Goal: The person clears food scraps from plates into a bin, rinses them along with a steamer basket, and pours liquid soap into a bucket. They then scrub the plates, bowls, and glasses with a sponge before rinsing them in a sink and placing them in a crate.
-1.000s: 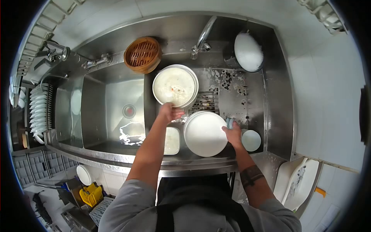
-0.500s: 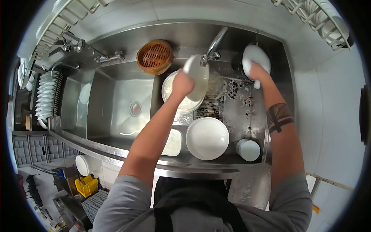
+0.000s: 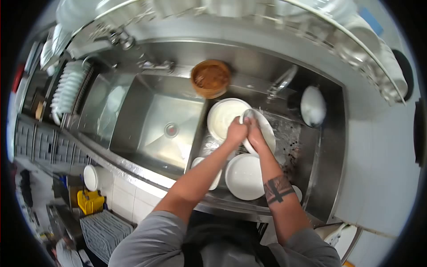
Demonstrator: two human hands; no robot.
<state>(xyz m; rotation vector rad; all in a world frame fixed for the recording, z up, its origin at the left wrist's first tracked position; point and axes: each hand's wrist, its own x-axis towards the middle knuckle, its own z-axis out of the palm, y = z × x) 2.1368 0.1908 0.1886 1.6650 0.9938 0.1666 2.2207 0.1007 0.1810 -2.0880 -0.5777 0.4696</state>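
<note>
Between the front and back edges of the sink (image 3: 331, 147), a tilted white dish (image 3: 267, 132) is clamped by the left hand (image 3: 237, 131), seemingly wiped by the right hand (image 3: 255, 135), its grip unclear; steady support is called for.

Yellow container (image 3: 90, 203) beside grey crate (image 3: 106, 235)
</note>
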